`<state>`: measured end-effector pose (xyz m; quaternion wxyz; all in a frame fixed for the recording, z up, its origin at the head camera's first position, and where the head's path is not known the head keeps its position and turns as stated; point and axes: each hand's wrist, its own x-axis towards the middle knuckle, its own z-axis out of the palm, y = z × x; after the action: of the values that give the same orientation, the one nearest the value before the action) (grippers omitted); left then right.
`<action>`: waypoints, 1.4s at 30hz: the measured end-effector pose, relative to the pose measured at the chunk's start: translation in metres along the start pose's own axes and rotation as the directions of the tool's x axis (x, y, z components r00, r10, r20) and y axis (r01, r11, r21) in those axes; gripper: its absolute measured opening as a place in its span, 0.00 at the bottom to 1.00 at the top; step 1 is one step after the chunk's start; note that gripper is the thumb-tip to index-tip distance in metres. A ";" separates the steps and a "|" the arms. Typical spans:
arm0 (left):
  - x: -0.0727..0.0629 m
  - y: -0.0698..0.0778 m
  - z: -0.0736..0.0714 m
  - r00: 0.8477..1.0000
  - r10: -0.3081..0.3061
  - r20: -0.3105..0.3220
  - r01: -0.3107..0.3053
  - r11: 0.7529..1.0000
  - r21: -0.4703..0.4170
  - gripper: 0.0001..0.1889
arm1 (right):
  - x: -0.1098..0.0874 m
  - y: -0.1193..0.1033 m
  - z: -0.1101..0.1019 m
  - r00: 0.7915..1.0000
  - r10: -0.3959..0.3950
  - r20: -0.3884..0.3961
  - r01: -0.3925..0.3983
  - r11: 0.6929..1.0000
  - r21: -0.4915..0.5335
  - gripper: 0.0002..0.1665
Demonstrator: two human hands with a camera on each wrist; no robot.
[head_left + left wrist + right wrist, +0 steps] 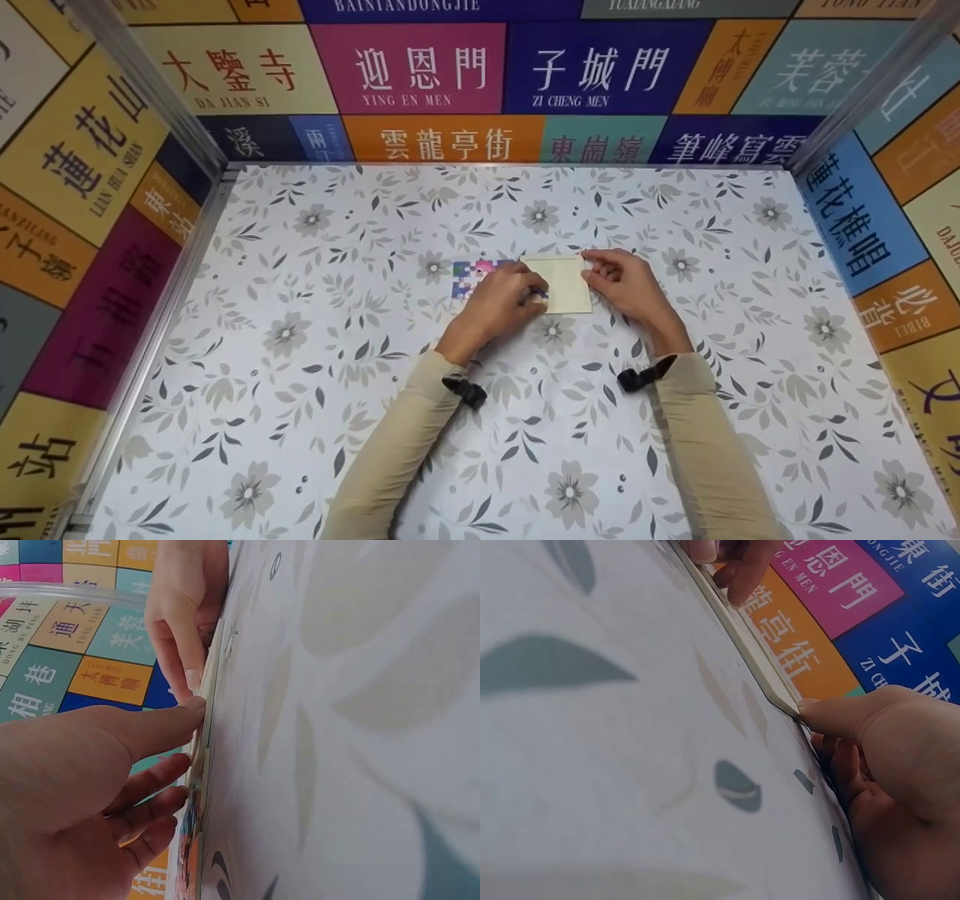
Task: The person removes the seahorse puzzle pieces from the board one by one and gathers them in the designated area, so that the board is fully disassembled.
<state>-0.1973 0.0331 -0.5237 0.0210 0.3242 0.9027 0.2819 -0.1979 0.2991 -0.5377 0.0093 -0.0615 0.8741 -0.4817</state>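
Observation:
A small jigsaw puzzle (460, 277) with a blue, white and pink picture lies flat mid-table, partly covered by my left hand (501, 294). Directly to its right is a thin cream board (568, 289) with a plain face. My left fingers are bent over the puzzle's right part, where it meets the board. A bit of blue shows between that thumb and forefinger. At the board's upper right corner, my right hand (626, 283) pinches the edge. The right wrist view has the right thumb (847, 709) against the board's corner. Both hands stay low at the table.
The table (337, 442) has a white cover with grey flowers and leaves. Panels with coloured blocks and lettering (420, 67) stand at the back and both sides. A dark wrist camera (466, 391) sits at the left cuff, another (639, 379) at the right.

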 end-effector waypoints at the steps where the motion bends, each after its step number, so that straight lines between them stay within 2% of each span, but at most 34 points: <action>1: 0.000 0.001 0.000 1.000 -0.005 0.002 0.005 1.000 -0.002 0.14 | -0.001 -0.004 -0.001 1.000 0.002 0.005 -0.003 1.000 0.005 0.24; 8: -0.001 0.005 0.000 1.000 -0.012 0.015 0.013 1.000 -0.005 0.17 | -0.010 -0.027 -0.005 1.000 -0.022 0.009 0.022 0.999 0.035 0.23; 16: -0.004 0.004 0.003 1.000 0.031 -0.003 -0.031 0.999 0.019 0.14 | -0.010 -0.021 -0.002 0.997 -0.073 -0.021 0.074 0.997 0.013 0.22; 20: -0.005 0.004 0.003 0.999 0.047 0.004 -0.048 0.998 0.036 0.14 | -0.010 -0.021 -0.002 0.998 -0.059 -0.015 0.059 0.998 0.006 0.22; 27: -0.006 0.001 0.002 0.998 0.063 -0.011 -0.063 0.998 0.008 0.16 | -0.010 -0.027 -0.003 1.000 -0.021 -0.011 0.021 1.000 0.022 0.22; 33: -0.010 -0.004 -0.009 0.998 0.058 -0.023 -0.059 0.998 -0.013 0.17 | -0.009 -0.026 -0.002 1.000 0.001 -0.008 -0.001 1.000 0.006 0.22; 42: -0.025 -0.018 -0.031 0.993 0.063 -0.105 -0.067 0.997 -0.037 0.19 | -0.009 -0.023 -0.004 1.000 -0.010 -0.007 0.010 1.000 0.013 0.23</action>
<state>-0.1949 -0.0089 -0.5104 -0.0285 0.3378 0.8857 0.3171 -0.1866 0.2911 -0.5165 0.0044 -0.0642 0.8708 -0.4874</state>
